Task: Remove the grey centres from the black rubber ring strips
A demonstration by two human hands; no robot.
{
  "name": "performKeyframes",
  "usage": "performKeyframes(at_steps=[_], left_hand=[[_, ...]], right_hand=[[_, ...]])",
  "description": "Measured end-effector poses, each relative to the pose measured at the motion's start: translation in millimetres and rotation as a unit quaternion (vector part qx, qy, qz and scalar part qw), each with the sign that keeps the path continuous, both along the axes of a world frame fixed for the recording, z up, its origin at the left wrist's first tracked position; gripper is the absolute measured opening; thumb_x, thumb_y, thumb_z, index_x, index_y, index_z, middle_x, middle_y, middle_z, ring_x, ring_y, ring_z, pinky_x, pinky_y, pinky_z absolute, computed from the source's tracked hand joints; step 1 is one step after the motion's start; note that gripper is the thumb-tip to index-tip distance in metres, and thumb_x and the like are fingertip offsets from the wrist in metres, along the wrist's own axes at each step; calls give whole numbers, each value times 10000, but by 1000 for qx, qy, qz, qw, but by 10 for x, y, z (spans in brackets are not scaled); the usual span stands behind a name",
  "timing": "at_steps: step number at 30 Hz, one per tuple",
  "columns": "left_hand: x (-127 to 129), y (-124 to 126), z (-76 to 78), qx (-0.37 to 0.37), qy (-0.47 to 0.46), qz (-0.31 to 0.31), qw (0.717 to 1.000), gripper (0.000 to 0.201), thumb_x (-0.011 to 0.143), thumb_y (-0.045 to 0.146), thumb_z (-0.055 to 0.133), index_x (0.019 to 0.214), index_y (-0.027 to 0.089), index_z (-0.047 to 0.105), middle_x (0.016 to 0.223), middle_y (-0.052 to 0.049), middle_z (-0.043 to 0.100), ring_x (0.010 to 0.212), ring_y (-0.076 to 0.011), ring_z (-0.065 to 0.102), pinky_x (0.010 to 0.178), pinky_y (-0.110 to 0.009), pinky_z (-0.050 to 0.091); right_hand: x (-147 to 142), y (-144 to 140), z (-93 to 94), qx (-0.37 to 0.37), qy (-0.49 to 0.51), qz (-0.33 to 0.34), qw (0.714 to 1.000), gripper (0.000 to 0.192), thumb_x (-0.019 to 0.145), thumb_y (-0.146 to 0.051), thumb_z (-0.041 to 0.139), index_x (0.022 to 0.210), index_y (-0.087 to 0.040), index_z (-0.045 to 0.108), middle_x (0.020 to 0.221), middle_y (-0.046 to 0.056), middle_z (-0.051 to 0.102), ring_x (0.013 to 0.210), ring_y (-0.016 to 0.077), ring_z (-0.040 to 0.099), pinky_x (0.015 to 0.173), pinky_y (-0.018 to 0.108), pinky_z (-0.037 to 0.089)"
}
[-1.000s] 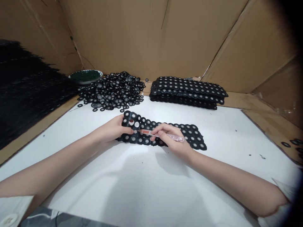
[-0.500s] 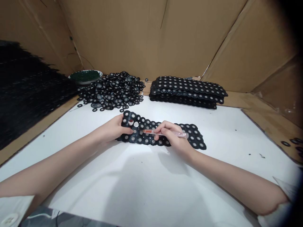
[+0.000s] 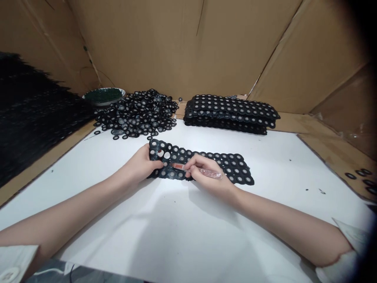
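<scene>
A black strip of joined rings with grey centres (image 3: pixel 232 169) lies flat on the white table sheet (image 3: pixel 182 228). My left hand (image 3: pixel 140 166) presses down on the strip's left end, the thumb over its rings. My right hand (image 3: pixel 206 173) grips a clear pen-like tool with a red tip (image 3: pixel 194 170), held low and pointing left. The red tip rests on a ring near the left end, close to my left thumb. A few rings at that end show empty white holes.
A loose heap of black rings (image 3: pixel 138 114) lies at the back left, beside a green-filled dish (image 3: pixel 103 96). A stack of finished black strips (image 3: pixel 231 114) sits at the back centre. Dark material (image 3: pixel 32 118) covers the left side. Cardboard walls (image 3: pixel 188 43) surround the table; stray rings (image 3: pixel 359 173) lie far right.
My right hand and the tool's tip shifted slightly left along the strip, towards my left thumb. My left hand kept its hold. The view dipped a little.
</scene>
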State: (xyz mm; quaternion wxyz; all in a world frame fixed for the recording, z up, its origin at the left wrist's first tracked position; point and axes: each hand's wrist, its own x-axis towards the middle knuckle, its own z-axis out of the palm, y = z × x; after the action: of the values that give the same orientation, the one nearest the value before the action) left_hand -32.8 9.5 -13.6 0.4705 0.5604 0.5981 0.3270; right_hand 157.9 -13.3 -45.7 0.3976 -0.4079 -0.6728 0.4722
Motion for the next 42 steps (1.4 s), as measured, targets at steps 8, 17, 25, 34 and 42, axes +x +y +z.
performKeyframes(at_steps=[8,17,25,34,42], left_hand=[[94,-192,80,30,21,19,999,286,625,157,531,909,157,495,858,-37,605,739,-188,564,619,-282,417],[75,-189,87,13,41,-55,998,287,578,148,568,845,196,475,805,-9,573,750,-196,541,611,-280,401],[51,-198,131,83,70,-95,990,291,626,221,597,858,204,422,812,8,508,785,-180,515,653,-279,417],[125,-268,185,-25,-73,-130,988,301,632,280,638,887,186,508,861,-28,610,780,-192,569,654,-286,443],[82,-94,78,-19,-54,-185,981,258,657,284,625,867,169,530,753,-22,628,657,-166,568,572,-274,438]], right_hand=[[-72,-30,31,25,-41,-16,999,139,772,-169,394,746,-205,526,608,-17,522,508,87,476,438,197,300],[-88,22,72,10,-40,-29,999,142,729,-146,421,702,-185,554,601,-28,539,511,72,470,463,190,346],[74,-13,92,82,133,-154,976,156,861,-263,361,819,-192,493,721,3,567,656,103,575,608,248,458],[-104,-87,-92,284,-70,13,956,168,773,-284,535,810,-208,389,894,51,522,825,144,526,734,282,439],[-133,-126,-2,185,-41,2,982,151,747,-141,446,786,-220,323,843,11,488,713,116,468,662,265,405]])
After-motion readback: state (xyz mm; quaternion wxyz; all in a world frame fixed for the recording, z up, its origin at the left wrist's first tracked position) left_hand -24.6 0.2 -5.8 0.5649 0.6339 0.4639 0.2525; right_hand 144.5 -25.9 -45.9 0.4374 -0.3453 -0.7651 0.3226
